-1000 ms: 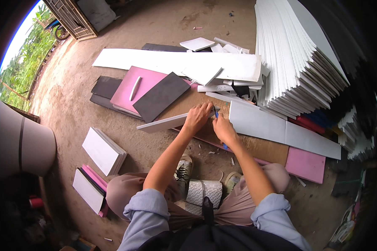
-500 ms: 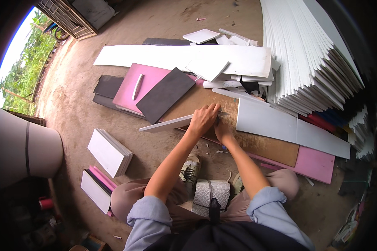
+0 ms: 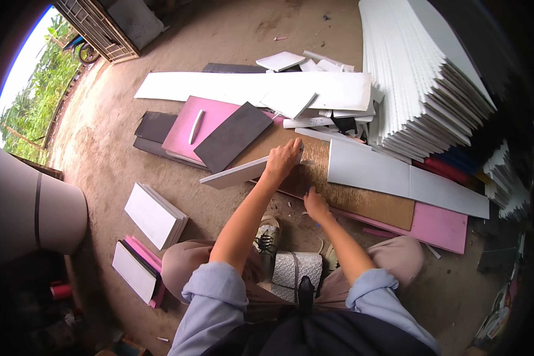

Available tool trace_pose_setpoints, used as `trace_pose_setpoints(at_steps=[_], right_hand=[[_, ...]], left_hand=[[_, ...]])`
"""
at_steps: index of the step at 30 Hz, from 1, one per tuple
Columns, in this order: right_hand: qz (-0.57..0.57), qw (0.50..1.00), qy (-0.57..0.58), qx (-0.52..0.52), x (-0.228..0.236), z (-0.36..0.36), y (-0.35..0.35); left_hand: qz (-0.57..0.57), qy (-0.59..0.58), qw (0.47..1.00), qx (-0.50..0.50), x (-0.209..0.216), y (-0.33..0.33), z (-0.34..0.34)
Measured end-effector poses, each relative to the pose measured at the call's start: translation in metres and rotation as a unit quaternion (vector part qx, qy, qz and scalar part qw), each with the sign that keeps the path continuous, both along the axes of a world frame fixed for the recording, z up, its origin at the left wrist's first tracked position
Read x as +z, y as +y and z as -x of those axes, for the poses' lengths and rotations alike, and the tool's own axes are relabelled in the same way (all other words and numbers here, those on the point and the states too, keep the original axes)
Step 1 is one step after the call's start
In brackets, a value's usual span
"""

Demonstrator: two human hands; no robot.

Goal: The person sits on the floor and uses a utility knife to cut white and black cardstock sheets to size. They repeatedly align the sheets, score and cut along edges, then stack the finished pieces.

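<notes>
My left hand (image 3: 283, 159) is closed over the upper edge of a white foam board piece (image 3: 236, 173). The piece stands tilted on its long edge on a worn brown board (image 3: 362, 202). At the near edge of that brown board, apart from the white piece, is my right hand (image 3: 317, 204). Its fingers are curled closed, and a small dark tip shows at them; what they hold is mostly hidden. A dark grey sheet (image 3: 234, 135) lies left of my hands, partly over a pink board (image 3: 190, 124). Right of them lies a long white panel (image 3: 368, 169).
A tall stack of white sheets (image 3: 415, 89) stands at the right. Cut white boards (image 3: 154, 216) are stacked on the floor at left, near a pile of pink, black and white pieces (image 3: 137, 272). A bubble-textured wrapped block (image 3: 296, 273) sits between my legs. White offcuts (image 3: 288, 105) lie beyond the boards.
My right hand has come away from my left, moving back toward me to the brown board's near edge. My left hand still grips the white piece, slightly further left. The view has shifted slightly.
</notes>
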State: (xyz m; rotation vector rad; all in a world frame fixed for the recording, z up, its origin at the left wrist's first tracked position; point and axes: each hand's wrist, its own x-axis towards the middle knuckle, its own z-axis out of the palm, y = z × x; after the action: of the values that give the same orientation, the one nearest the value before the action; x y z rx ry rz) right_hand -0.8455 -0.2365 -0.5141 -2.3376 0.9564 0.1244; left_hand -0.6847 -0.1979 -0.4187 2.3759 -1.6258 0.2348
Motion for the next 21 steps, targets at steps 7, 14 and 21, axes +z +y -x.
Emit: trace_pose_setpoints(at_steps=[7,14,21], right_hand=[[-0.122,0.978,-0.128,-0.111,0.077,0.016,-0.122],[-0.124,0.948,-0.289,-0.058,0.23,-0.018,-0.144],[-0.189,0.885,-0.426,0.016,0.268,-0.045,-0.098]], left_hand=[[0.191,0.236,0.942,0.146,0.085,0.014,-0.038],[0.467,0.41,0.773,0.129,0.165,0.05,-0.074],[0.444,0.553,0.704,0.037,0.154,0.068,-0.042]])
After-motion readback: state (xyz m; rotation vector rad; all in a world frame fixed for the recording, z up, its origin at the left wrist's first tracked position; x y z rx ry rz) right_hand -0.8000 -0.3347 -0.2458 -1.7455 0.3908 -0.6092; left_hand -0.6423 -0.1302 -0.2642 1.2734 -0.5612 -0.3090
